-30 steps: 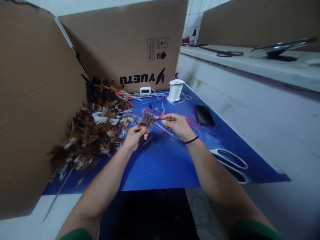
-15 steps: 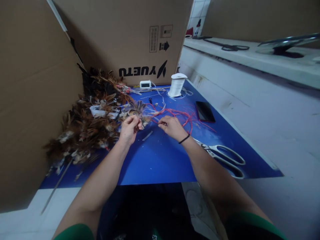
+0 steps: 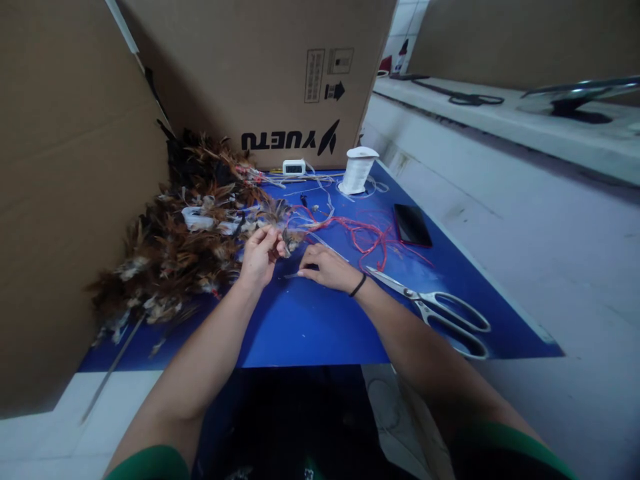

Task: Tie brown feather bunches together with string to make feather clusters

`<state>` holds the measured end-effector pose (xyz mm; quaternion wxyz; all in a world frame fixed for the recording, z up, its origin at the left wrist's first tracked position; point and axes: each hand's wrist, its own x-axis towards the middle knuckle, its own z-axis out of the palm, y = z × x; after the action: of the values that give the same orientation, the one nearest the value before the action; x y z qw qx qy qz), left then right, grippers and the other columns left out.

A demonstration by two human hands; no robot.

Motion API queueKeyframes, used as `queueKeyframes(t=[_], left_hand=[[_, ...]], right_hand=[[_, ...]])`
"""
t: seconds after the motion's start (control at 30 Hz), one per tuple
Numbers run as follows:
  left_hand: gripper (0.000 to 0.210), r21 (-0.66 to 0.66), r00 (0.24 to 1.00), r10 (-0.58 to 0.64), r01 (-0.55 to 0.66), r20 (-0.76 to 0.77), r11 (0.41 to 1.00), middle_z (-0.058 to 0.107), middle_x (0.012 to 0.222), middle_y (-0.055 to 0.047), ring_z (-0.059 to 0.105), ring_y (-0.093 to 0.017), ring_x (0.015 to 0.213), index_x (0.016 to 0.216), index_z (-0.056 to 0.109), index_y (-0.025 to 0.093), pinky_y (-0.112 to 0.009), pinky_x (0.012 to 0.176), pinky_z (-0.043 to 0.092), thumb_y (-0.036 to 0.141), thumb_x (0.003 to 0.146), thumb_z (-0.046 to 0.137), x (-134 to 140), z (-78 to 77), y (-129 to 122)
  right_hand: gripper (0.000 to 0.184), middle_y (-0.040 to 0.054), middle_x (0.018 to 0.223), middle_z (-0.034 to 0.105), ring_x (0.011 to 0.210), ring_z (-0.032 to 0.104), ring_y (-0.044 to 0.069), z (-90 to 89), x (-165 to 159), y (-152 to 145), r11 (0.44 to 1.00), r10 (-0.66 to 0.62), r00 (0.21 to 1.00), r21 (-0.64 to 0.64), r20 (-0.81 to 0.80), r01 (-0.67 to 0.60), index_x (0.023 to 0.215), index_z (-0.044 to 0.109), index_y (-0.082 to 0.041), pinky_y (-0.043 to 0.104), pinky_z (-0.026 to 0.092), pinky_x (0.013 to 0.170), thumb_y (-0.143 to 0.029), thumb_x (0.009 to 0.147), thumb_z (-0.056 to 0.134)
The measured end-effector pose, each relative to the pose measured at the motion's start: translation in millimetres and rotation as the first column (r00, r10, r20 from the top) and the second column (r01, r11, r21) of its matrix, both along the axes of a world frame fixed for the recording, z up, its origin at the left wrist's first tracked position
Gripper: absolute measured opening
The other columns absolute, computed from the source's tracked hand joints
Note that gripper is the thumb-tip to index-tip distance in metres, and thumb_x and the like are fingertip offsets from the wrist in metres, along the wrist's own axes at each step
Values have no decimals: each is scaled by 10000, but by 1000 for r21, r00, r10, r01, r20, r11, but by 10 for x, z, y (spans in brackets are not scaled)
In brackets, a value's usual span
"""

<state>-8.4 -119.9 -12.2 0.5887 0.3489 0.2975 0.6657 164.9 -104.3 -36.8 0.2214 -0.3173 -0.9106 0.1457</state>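
Note:
My left hand point(image 3: 261, 255) is closed in a pinch on a small feather tuft point(image 3: 291, 241), whose greyish-brown tips stick out beside the fingers. To its right, low over the blue table, my right hand point(image 3: 327, 267) has thumb and fingers closed at one end of a short clear plastic strip point(image 3: 291, 275). A black band circles the right wrist. Left of my hands spreads a big heap of brown feathers point(image 3: 195, 247) with pale bases. Red strings point(image 3: 367, 233) lie tangled beyond the right hand, and large metal scissors point(image 3: 425, 298) rest beside the right forearm.
A white spool point(image 3: 359, 172), a small digital display point(image 3: 293, 167) and a dark phone point(image 3: 413, 225) sit on the blue table point(image 3: 310, 333). Cardboard boxes point(image 3: 210, 73) wall off the back and left. A ledge point(image 3: 520, 110) along the right wall holds another pair of scissors point(image 3: 475, 99).
My right hand has moved left and down, from near the red strings to the clear strip. The left hand stays almost in place with the feather tuft.

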Motion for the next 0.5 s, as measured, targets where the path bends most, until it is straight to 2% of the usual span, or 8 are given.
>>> queueKeyframes(t=[0.07, 0.13, 0.27, 0.4, 0.5], left_hand=[[237, -10, 1000, 17, -17, 2, 1000, 524, 650, 33, 474, -36, 486, 690, 529, 154, -154, 430, 392, 256, 659, 740, -11, 12, 7], [229, -16, 999, 34, -34, 4, 999, 523, 655, 33, 470, -33, 488, 692, 526, 156, -150, 433, 389, 254, 670, 731, -28, 20, 16], [216, -20, 999, 46, -46, 14, 999, 523, 663, 33, 469, -30, 490, 690, 523, 159, -151, 440, 387, 253, 684, 717, -63, 22, 34], [212, -27, 998, 63, -62, 19, 998, 518, 654, 35, 465, -29, 482, 690, 522, 158, -150, 435, 379, 256, 690, 710, -88, 20, 54], [215, -45, 996, 75, -74, 37, 996, 515, 645, 37, 464, -27, 478, 680, 514, 157, -146, 433, 378, 247, 689, 709, -106, 20, 72]], right_hand=[[146, 44, 808, 607, 802, 546, 149, -2, -9, 17, 999, -34, 999, 2, -25, 34, 797, 671, -168, 304, 425, 787, -271, 836, 575], [159, 60, 900, 610, 864, 553, 156, -6, -27, 60, 992, -126, 991, 29, -38, 127, 909, 663, -166, 298, 427, 808, -224, 858, 525], [284, 95, 1097, 562, 981, 546, 184, 12, -131, 173, 958, -281, 954, 82, 101, 273, 1098, 603, -181, 295, 429, 827, -149, 853, 465], [293, 121, 1088, 556, 907, 580, 216, 58, -269, 259, 938, -343, 897, 146, 277, 314, 1096, 603, -187, 302, 440, 722, -190, 883, 402], [283, 136, 1060, 567, 861, 591, 218, 61, -316, 294, 923, -381, 874, 174, 302, 343, 1031, 614, -159, 302, 432, 677, -203, 896, 369]])
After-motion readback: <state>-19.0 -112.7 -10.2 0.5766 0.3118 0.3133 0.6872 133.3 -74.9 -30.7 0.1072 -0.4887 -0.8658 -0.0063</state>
